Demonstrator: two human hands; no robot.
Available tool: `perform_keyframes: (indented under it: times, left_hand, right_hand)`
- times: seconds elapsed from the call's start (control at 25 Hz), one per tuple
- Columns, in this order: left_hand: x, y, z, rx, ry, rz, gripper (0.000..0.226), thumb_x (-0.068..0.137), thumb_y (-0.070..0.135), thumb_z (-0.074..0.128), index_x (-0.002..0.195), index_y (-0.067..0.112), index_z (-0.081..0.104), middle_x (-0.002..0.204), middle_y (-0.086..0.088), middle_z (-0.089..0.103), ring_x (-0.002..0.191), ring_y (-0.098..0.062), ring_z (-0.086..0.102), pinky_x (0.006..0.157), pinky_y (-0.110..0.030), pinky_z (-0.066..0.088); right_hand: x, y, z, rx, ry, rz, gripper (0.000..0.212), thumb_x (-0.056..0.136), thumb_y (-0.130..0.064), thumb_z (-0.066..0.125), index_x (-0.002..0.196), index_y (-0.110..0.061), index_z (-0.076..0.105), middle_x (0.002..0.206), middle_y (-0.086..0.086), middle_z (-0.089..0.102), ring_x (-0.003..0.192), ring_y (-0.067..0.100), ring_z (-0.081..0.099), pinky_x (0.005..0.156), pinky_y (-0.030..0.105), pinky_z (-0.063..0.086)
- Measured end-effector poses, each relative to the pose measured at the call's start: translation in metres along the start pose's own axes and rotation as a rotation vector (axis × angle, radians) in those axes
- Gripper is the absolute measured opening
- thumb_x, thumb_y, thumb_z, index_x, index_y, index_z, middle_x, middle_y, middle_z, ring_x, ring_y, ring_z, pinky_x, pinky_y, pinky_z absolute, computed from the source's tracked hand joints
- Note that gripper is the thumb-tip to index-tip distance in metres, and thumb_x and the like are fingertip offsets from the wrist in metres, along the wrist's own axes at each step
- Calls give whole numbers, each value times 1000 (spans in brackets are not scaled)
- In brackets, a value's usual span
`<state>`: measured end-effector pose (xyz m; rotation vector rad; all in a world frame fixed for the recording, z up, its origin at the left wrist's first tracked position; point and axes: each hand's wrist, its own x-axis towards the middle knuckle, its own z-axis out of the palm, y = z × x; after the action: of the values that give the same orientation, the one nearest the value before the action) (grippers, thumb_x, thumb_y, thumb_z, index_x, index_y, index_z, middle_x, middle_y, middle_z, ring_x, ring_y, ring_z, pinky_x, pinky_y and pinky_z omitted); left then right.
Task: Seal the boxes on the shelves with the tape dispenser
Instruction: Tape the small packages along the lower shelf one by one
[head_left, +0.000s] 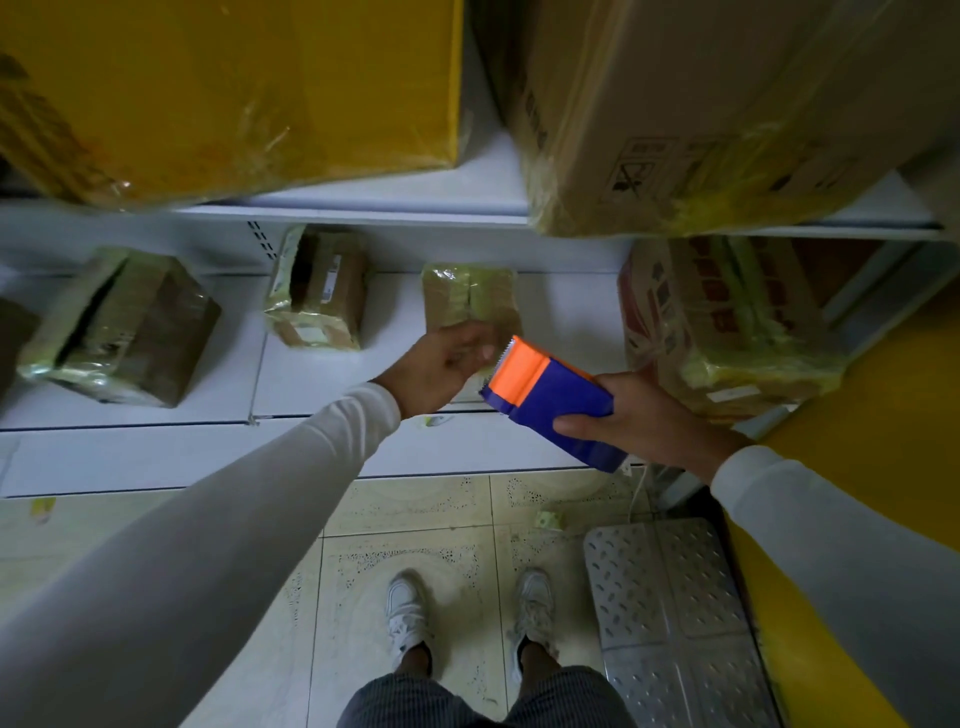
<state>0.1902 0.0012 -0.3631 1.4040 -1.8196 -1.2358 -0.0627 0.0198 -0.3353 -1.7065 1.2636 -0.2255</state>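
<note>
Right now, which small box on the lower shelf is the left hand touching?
The small taped box farthest right of the three, directly beyond the left hand; the other two sit apart to its left, untouched.

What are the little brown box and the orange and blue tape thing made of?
The small brown box on the lower shelf looks like matte cardboard, wrapped in glossy yellowish tape that wrinkles and shines. The orange and blue tape dispenser in the right hand looks like smooth hard plastic, judging by its even bright colour; its toothed edge may be metal.
</note>
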Motion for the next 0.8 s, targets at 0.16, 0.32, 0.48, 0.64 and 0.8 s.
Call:
perform_keyframes:
  times: [0.16, 0.32, 0.48, 0.64, 0.8]
  left_hand:
    - [-11, -5, -11, -248, -95, -137, 23, 100, 8, 43, 116, 5, 60, 104, -2, 63, 93, -9, 60, 84, -21, 48]
    - [-26, -23, -16, -344, -63, -197, 21, 98, 0, 43, 107, -7, 61, 94, -12, 64, 83, -14, 63, 76, -25, 53]
    - [-31, -31, -15, -240, 57, -156, 17, 96, -1, 47, 94, -2, 64, 84, -10, 64, 71, -9, 61, 69, -21, 52]
    - [-33, -42, -31, -351, 256, -170, 16, 95, -3, 48, 88, 2, 61, 72, -8, 61, 61, -5, 58, 64, -19, 52]
    - [-38, -64, -51, -414, 352, -278, 16, 95, -1, 50, 84, 2, 61, 66, -4, 62, 58, -8, 58, 63, -20, 52]
  right_hand:
    - [7, -14, 6, -2, -63, -38, 21, 81, -41, 74, 88, -25, 63, 79, -10, 72, 72, 6, 69, 62, 19, 52]
    - [14, -16, 16, -24, -132, -31, 31, 79, -44, 77, 93, -19, 67, 85, 1, 74, 76, 15, 71, 74, 38, 58]
    - [26, -27, 16, -58, -203, -18, 28, 79, -44, 76, 87, -18, 67, 82, 2, 74, 75, 17, 71, 68, 32, 55]
    - [35, -23, -18, -182, -195, 11, 43, 75, -52, 77, 85, -11, 69, 80, 11, 73, 75, 30, 70, 69, 40, 54]
    - [25, -3, -50, -175, -160, 109, 87, 44, -83, 72, 81, -5, 69, 73, 16, 71, 71, 40, 67, 63, 37, 46]
